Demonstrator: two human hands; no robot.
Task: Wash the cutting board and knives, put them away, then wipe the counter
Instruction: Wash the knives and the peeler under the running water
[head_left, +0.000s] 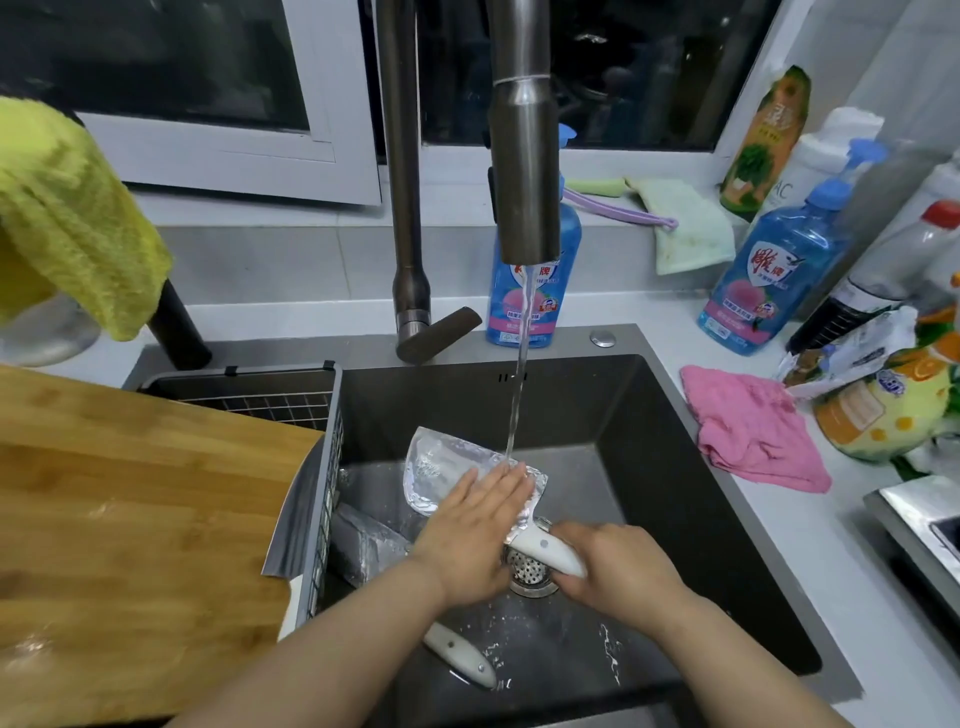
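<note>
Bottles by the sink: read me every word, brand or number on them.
"雕牌": right blue bottle, on its shield label.
"牌": second blue bottle behind the faucet; the rest is hidden.
"AC": white bottle.
Green-and-orange bottle, orange packet, all small print: too blurred to read.

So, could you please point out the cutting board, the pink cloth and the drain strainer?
cutting board (130, 519): head view, middle of its top.
pink cloth (753, 431): head view, centre of the fabric.
drain strainer (525, 570): head view, its perforated basket.
</note>
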